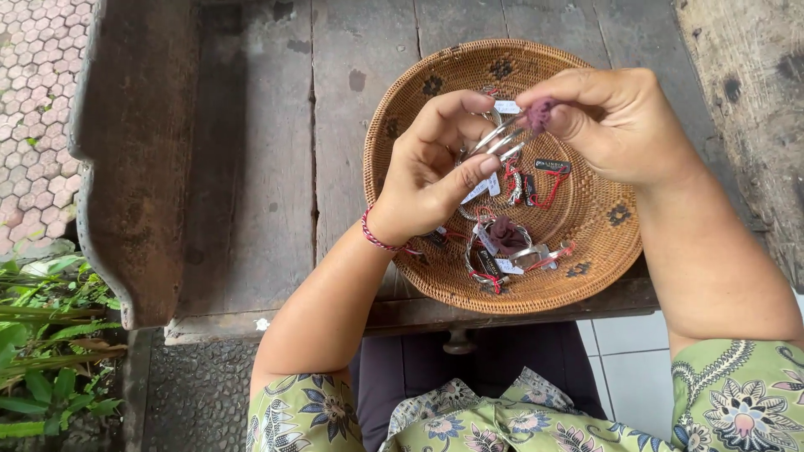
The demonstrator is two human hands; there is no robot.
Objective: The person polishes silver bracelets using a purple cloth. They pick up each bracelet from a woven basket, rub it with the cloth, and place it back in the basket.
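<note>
Above the middle of a woven basket, a silver bangle is held between both hands. It looks like a thin open cuff of several metal bands with a small white tag hanging from it. I judge it light and stiff, smooth enough to slip between fingertips, and liable to bend out of shape if squeezed across its open gap; the safest hold seems to be on the solid bands near one end, not on the tag or its thread.

That is roughly where the left hand has it: thumb and forefinger are closed in a pinch on the near side of the cuff, the other fingers curled loosely behind. The right hand is also closed, its fingertips pinched on a small dark purple cloth pressed against the far end of the bangle. A red braided bracelet circles the left wrist.

Below the hands, inside the basket, lie more silver bangles with red threads and small tags, and a second purple cloth rests among them. The basket is shallow and round, with dark woven motifs, and its near rim reaches the table's edge.

It sits on a weathered wooden table of grey, cracked planks. Beyond its left edge are paving stones and green plants; pale floor tiles show beneath. The person wears green flowered sleeves.
</note>
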